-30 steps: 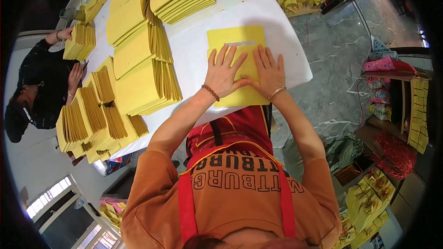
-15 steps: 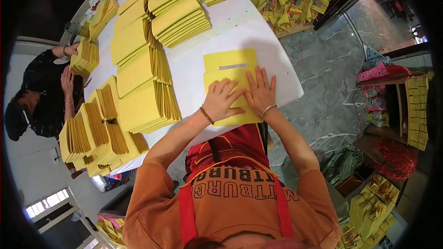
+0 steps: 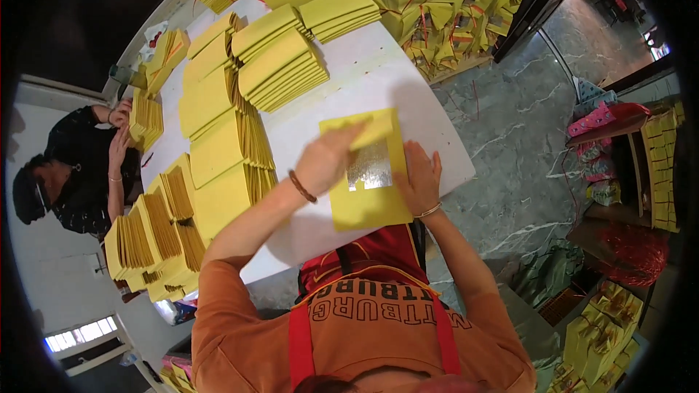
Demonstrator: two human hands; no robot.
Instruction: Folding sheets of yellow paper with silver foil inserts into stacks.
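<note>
The counter (image 3: 291,131) has a white top, and a grey marbled floor (image 3: 495,160) runs along its right side. Stacks of folded yellow paper (image 3: 218,94) crowd the counter's left half and far end, leaving its near right part to one yellow sheet (image 3: 368,207), which lies by the near edge with its silver patch (image 3: 370,169) facing up. The left hand (image 3: 329,154) is blurred over the sheet's upper left, covering that edge; I cannot tell whether its grip is closed on the flap there. The right hand (image 3: 421,180) rests open along the sheet's right edge, grasping nothing. Past the counter's far right corner sits a heap of red-tied yellow pieces (image 3: 437,0); a co-worker (image 3: 80,145) is at its left side.
</note>
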